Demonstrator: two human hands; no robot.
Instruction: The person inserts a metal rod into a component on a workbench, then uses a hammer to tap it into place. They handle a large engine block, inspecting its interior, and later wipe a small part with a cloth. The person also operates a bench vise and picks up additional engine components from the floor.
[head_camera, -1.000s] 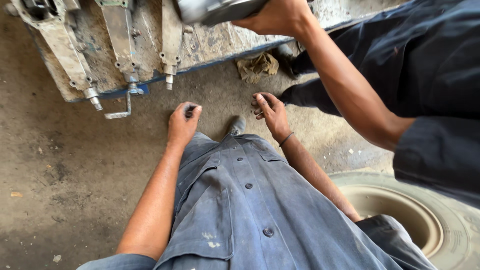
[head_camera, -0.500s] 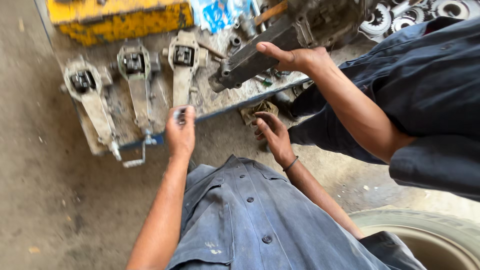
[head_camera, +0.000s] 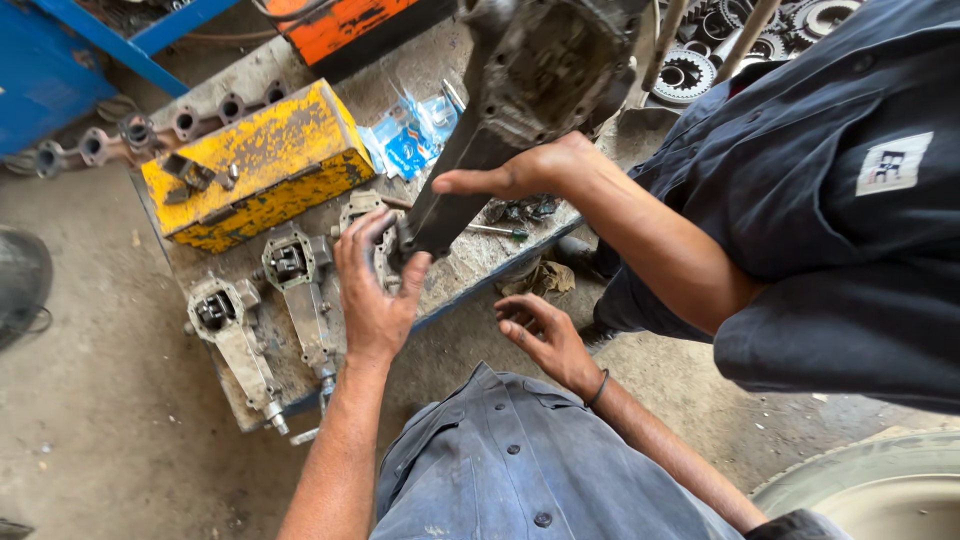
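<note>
left hand: the person's left hand (head_camera: 372, 285) is up over the low work board (head_camera: 470, 265). its fingers are bent and a little apart. the fingertips touch a grey metal part (head_camera: 372, 215) lying on the board, and the thumb reaches toward the bottom end of the big metal piece. it is not clear if the hand grips anything.
right hand: the right hand (head_camera: 545, 335) hangs in the air in front of the board's edge. the palm faces up, the fingers are spread and curled, and it holds nothing. a dark band sits on the wrist.
big metal piece: a long, dark, greasy metal piece (head_camera: 500, 120) stands tilted, with its low end on the board, just beside the left hand.
other person: a co-worker in dark blue clothes stands on the right. the co-worker's hand (head_camera: 520, 170) lies on the big metal piece, fingers stretched out flat along it.
on the board: two more grey metal parts (head_camera: 300, 290) lie side by side to the left. a worn yellow box (head_camera: 255, 165) sits behind them. small blue and clear bags (head_camera: 410, 135) lie near the box.
around: round gear rings (head_camera: 690, 70) lie at the top. a tyre (head_camera: 880, 490) shows at the bottom right.
</note>
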